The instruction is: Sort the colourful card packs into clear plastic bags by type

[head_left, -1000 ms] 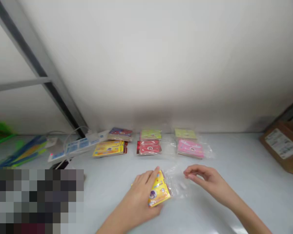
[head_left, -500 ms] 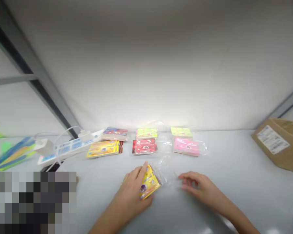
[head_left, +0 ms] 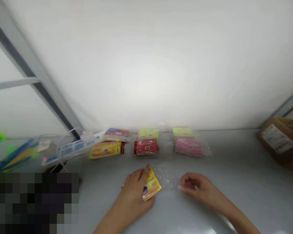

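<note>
My left hand (head_left: pixel 135 193) is closed over a yellow printed card pack (head_left: pixel 151 188), its fingers across the top and the thumb at the lower edge; much of the pack is hidden under the palm. From the pack's right side a clear plastic bag (head_left: pixel 168 178) spreads over the table towards my right hand (head_left: pixel 196 187). The right fingers are curled into a pinch at the bag's far edge, where a small whitish bit shows at the fingertips; blur hides the exact grip.
Behind my hands lie yellow packs (head_left: pixel 104 150), a blue-and-red stack (head_left: pixel 117 132), a bagged red pack (head_left: pixel 147 147), a bagged pink pack (head_left: pixel 188 147) and lime-yellow packs (head_left: pixel 148 133). A power strip (head_left: pixel 74 148) with cables sits left, a cardboard box (head_left: pixel 280 143) right.
My right fingers have closed from a looser curl into a pinch near the bag's edge. The left hand keeps its hold on the yellow pack. The view has shifted slightly and the light differs.
</note>
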`<act>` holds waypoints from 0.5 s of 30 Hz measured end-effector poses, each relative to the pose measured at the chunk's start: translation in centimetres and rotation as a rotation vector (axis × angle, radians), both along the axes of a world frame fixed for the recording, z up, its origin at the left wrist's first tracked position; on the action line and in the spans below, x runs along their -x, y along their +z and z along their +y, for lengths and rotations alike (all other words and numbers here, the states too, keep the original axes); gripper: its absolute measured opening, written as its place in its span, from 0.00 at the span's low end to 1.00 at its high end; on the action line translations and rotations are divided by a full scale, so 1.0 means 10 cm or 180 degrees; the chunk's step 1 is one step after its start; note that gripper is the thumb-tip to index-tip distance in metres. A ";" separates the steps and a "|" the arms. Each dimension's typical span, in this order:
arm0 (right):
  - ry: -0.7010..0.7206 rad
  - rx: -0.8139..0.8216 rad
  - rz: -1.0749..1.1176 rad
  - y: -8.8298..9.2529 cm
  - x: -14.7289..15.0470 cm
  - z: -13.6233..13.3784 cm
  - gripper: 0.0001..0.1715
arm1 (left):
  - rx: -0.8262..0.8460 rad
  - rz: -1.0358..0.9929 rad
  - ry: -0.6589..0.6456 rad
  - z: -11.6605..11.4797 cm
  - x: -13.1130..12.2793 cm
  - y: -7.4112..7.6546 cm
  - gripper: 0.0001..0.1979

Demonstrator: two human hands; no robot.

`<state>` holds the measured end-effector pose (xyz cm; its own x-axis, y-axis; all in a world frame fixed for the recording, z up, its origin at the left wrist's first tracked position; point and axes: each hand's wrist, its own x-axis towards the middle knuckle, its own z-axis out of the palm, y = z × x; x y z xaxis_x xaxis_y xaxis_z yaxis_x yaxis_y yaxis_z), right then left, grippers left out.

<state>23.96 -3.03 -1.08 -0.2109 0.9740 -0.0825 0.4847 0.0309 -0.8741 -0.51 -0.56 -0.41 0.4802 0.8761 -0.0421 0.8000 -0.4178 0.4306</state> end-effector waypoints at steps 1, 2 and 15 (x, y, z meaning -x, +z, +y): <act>-0.0068 0.0003 0.0101 0.06 -0.04 0.02 0.06 | -0.0003 0.0001 -0.0047 -0.01 0.00 0.00 0.41; -0.0220 -0.0075 0.0106 0.12 -0.07 0.05 0.07 | -0.0004 -0.0011 -0.0092 -0.02 -0.01 0.00 0.41; -0.0359 -0.0290 -0.0297 0.19 -0.16 0.10 0.17 | 0.0151 -0.0089 -0.0308 -0.06 -0.04 0.06 0.41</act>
<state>25.54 -2.07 0.84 -0.0954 0.9954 -0.0069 0.5685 0.0488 -0.8212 -0.09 -1.12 0.24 0.5641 0.8229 -0.0678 0.7443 -0.4712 0.4732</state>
